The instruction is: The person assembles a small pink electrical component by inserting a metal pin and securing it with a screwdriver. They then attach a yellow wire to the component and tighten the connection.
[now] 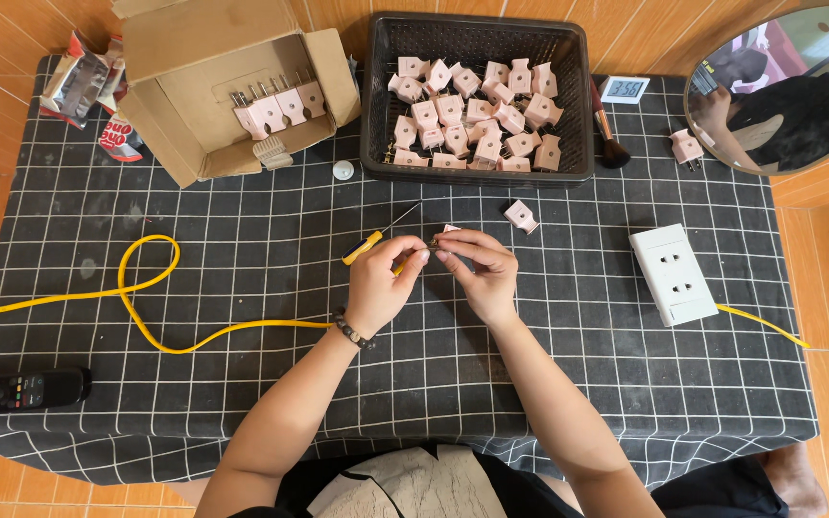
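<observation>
My left hand (381, 283) and my right hand (480, 273) meet over the middle of the black checked cloth (568, 364), fingertips pinched together on a small metal piece that is too small to make out. The end of the yellow cable (151, 326) runs up under my left hand. A yellow-handled screwdriver (376, 238) lies just beyond my left fingers. A pink plug part (521, 216) lies a little beyond my right hand.
A black basket (477, 29) holds several pink plugs at the back. An open cardboard box (232, 86) with more plugs stands back left. A white power strip (674, 273) lies right. A remote (16, 391), round mirror (789, 86), brush (606, 129), small clock (625, 89).
</observation>
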